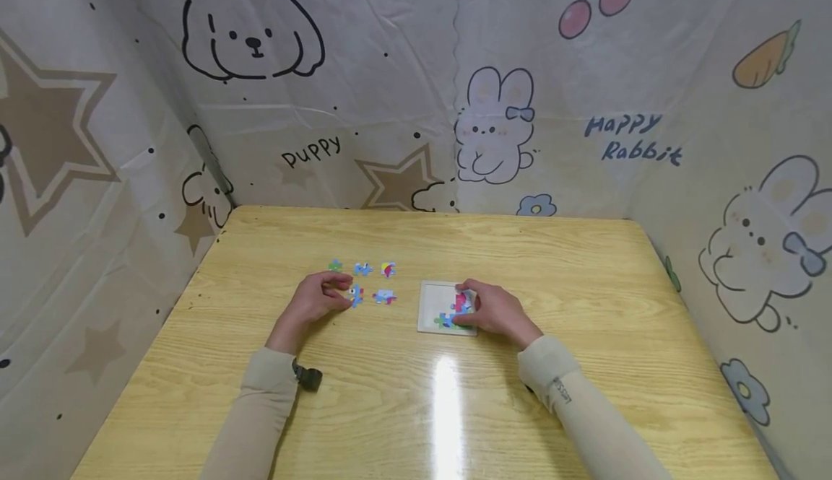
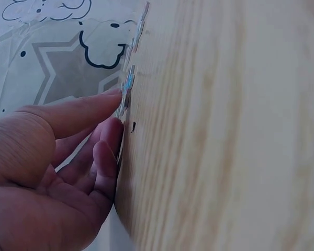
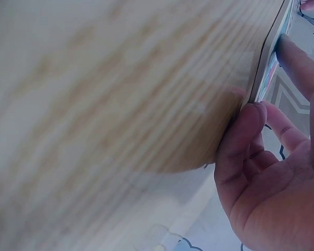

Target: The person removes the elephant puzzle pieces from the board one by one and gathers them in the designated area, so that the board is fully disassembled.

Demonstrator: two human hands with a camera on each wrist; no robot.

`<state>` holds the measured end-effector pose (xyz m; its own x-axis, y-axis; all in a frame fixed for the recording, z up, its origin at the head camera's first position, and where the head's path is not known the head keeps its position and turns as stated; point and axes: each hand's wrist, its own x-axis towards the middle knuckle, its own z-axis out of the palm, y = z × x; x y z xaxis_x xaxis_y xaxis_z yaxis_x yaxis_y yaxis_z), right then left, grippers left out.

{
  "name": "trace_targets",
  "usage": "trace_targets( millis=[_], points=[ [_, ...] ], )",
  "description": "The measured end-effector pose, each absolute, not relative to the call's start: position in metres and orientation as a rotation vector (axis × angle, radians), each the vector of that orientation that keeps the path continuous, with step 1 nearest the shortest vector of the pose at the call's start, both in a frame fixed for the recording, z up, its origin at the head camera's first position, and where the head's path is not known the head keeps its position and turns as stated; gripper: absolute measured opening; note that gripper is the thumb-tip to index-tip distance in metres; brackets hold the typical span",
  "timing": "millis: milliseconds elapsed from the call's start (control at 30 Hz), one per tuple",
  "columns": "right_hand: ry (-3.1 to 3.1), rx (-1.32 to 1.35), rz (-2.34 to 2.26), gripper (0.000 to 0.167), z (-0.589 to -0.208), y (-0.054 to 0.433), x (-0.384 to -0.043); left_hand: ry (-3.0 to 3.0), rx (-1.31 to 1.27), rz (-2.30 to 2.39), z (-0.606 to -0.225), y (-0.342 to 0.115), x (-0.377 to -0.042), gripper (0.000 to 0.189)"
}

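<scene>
On the left of the table in the head view, my left hand (image 1: pixel 318 296) pinches a small blue jigsaw piece (image 1: pixel 356 294) between thumb and fingers. In the left wrist view, that thumb touches a thin piece (image 2: pixel 127 86) seen edge-on against the tabletop. My right hand (image 1: pixel 494 309) holds the right side of a square white puzzle tray (image 1: pixel 426 307), its thumb over the pieces inside. A few joined pieces, pink (image 1: pixel 461 299) and blue-green (image 1: pixel 445 320), fill part of the tray's lower right. The right fingers (image 3: pixel 254 117) touch the tray's edge in the right wrist view.
Around the left hand lie loose jigsaw pieces: a green one (image 1: pixel 334 265), a blue one (image 1: pixel 362 269), a yellow-red one (image 1: pixel 388 269) and a light blue one (image 1: pixel 385 297). The wooden table (image 1: pixel 377 408) meets printed cloth walls (image 1: pixel 403 90) at the back and sides.
</scene>
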<state>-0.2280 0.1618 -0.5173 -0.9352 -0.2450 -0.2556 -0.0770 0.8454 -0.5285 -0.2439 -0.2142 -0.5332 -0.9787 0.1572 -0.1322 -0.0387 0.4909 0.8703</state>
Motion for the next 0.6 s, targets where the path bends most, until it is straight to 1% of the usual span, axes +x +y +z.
trace_targets(
  millis=[167, 300, 600],
  points=[
    [2.708, -0.247, -0.760, 0.067, -0.517, 0.161, -0.227, 2.591, 0.088, 1.481, -0.531, -0.212, -0.241, 0.043],
    [2.710, -0.252, -0.761, 0.067, -0.516, 0.162, -0.227, 2.593, 0.128, 1.491, -0.525, -0.204, -0.237, 0.041],
    [2.710, -0.254, -0.752, 0.068, -0.516, 0.161, -0.227, 2.549, 0.320, 1.478, -0.510, -0.170, -0.229, 0.039]
  ],
)
